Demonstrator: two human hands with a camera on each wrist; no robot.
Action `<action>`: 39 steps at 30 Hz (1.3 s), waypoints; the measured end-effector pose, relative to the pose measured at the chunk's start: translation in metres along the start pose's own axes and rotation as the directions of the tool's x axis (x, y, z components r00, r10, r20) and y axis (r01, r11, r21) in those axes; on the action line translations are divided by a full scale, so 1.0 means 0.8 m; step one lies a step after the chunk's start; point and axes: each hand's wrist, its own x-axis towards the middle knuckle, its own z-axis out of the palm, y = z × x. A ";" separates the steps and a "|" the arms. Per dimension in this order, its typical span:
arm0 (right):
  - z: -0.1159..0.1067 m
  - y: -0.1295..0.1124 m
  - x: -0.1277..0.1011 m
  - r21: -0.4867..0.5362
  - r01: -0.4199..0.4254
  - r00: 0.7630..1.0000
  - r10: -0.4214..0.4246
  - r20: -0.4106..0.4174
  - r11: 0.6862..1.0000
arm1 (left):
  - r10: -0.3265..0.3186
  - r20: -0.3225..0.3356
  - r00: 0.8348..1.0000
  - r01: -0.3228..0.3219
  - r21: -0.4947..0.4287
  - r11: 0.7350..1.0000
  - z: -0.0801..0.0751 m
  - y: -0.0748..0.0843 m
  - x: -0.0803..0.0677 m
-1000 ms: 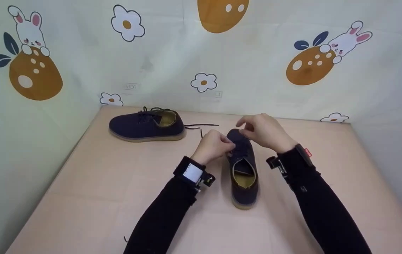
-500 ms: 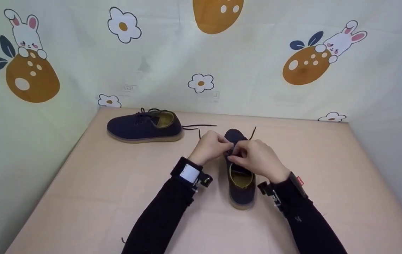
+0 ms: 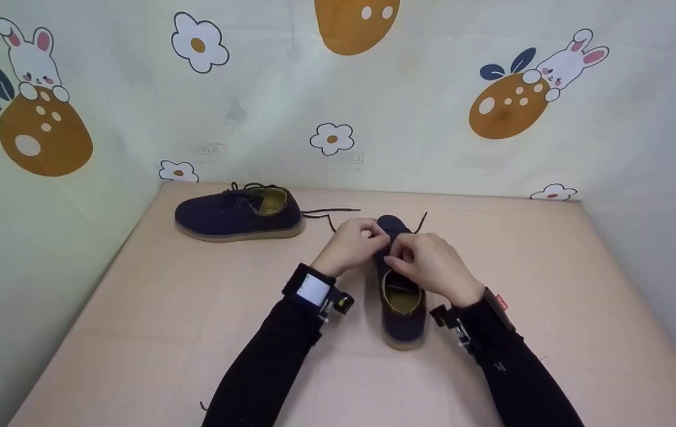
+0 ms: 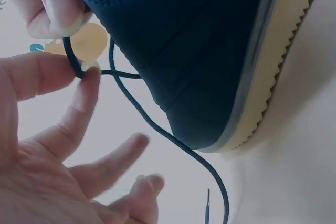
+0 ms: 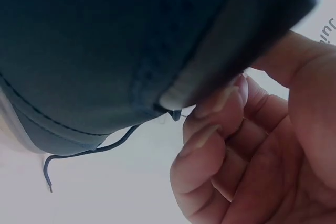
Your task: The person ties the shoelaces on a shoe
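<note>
A navy lace-up shoe (image 3: 400,296) with a tan crepe sole stood at the middle of the peach-coloured desk (image 3: 154,308), its toe pointing to the far side and its mustard-lined opening facing the person. Both hands met over its laced front. The left hand (image 3: 351,243) pinched the dark shoelace (image 4: 157,129) between thumb and forefinger just left of the shoe's toe, its other fingers loosely spread; from that pinch the lace looped down past the toe, and its tip lay on the desk. The right hand (image 3: 430,267) had its fingers curled against the edge of the shoe's upper, and the right wrist view showed thumb and fingertips closing on a short bit of lace where it came out of the upper. A loose lace end (image 3: 421,222) stuck up beyond the right hand at the far side of the toe. The second navy shoe (image 3: 237,214) lay well apart at the far left of the desk, toe to the left, its untied laces (image 3: 332,212) trailing right toward the hands. Behind the desk hung a pale backdrop (image 3: 433,148) printed with rabbits, flowers and orange eggs.
</note>
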 end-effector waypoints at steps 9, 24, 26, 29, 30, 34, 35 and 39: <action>-0.002 0.001 -0.001 0.005 0.009 1.000 -0.009 -0.001 1.000 | 0.045 0.042 0.998 -0.042 -0.072 0.997 0.005 -0.006 0.004; -0.007 0.009 0.003 0.096 -0.099 0.993 0.104 -0.055 0.990 | 0.041 0.093 0.995 -0.029 -0.135 0.990 -0.016 0.008 -0.002; -0.008 0.011 0.003 0.128 -0.116 0.990 0.126 -0.066 0.985 | 0.039 0.117 0.992 -0.028 -0.094 0.995 -0.022 0.013 -0.006; -0.009 0.014 0.003 0.175 -0.146 0.984 0.161 -0.074 0.974 | 0.039 0.164 0.986 -0.041 0.009 0.999 -0.030 0.018 -0.011; -0.009 0.014 0.003 0.189 -0.156 0.982 0.173 -0.073 0.969 | 0.041 0.180 0.983 -0.048 0.038 0.998 -0.033 0.020 -0.013; -0.010 0.016 0.003 0.239 -0.184 0.976 0.206 -0.068 0.953 | 0.059 0.247 0.967 -0.095 0.134 0.986 -0.041 0.024 -0.018; -0.010 0.017 0.003 0.254 -0.190 0.975 0.213 -0.063 0.948 | 0.063 0.263 0.963 -0.105 0.148 0.983 -0.044 0.025 -0.019; -0.010 0.018 0.005 0.300 -0.208 0.971 0.232 -0.048 0.931 | 0.064 0.317 0.946 -0.135 0.206 0.969 -0.056 0.027 -0.024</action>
